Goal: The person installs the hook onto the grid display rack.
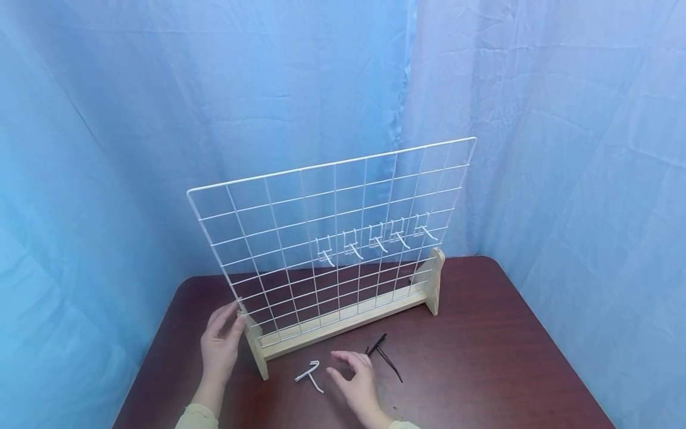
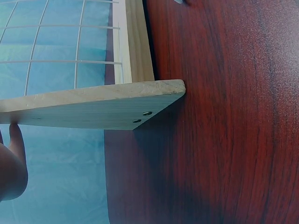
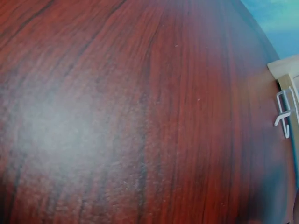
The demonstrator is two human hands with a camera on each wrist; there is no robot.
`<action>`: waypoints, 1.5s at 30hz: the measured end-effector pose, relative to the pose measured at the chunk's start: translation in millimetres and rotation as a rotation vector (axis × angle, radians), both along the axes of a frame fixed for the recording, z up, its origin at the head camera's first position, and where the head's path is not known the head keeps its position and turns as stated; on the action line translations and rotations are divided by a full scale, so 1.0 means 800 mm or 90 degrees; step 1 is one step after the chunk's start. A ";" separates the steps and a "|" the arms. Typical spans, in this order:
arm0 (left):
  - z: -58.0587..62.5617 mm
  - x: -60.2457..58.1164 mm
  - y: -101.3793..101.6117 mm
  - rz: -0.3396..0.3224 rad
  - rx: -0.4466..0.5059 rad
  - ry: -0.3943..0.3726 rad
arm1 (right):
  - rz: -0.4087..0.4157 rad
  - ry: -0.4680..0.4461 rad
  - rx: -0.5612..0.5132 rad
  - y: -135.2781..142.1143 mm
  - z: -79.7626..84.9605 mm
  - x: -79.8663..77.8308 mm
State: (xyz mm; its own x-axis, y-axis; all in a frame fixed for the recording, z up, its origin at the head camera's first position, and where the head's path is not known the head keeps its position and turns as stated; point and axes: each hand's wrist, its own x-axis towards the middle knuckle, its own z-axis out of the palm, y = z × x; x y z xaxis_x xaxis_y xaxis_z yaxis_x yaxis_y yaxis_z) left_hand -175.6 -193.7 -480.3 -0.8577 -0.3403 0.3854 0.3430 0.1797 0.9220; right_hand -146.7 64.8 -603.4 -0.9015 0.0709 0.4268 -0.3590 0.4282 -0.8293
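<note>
A white wire grid panel (image 1: 334, 190) stands upright in a pale wooden stand (image 1: 343, 317). Thumb and fingers of my left hand (image 1: 220, 342) pinch the upper part of the stand's left end piece; the left wrist view shows the thumb (image 2: 17, 140) against its outer face. Several white hooks (image 1: 351, 249) hang in a row on the grid, right of its middle. My right hand (image 1: 358, 384) hovers over the table with thumb and fingers curved apart, nothing between them. Left of it lies a loose white hook (image 1: 311, 374), and to its right a black hook (image 1: 388, 360), partly hidden behind the fingers.
The dark red wooden table (image 1: 482, 357) has rounded back corners. Blue curtains (image 1: 214, 89) hang behind it and along both sides. At the right edge of the right wrist view, a white hook (image 3: 283, 114) overlaps the wooden stand. Two screw heads (image 2: 147, 113) mark the left end piece.
</note>
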 end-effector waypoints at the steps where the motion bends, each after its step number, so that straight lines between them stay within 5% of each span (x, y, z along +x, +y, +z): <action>1: 0.000 0.000 0.000 0.001 0.000 0.000 | -0.001 0.001 0.009 0.000 -0.002 0.000; 16: 0.001 0.000 0.002 0.005 -0.003 0.009 | 0.028 0.092 0.121 -0.005 -0.026 0.002; 37: 0.001 0.001 0.001 0.008 -0.019 -0.004 | 0.058 -0.002 0.197 -0.011 -0.030 0.006; 45: 0.002 0.002 0.001 0.008 -0.023 -0.006 | 0.051 0.056 0.219 -0.012 -0.030 0.006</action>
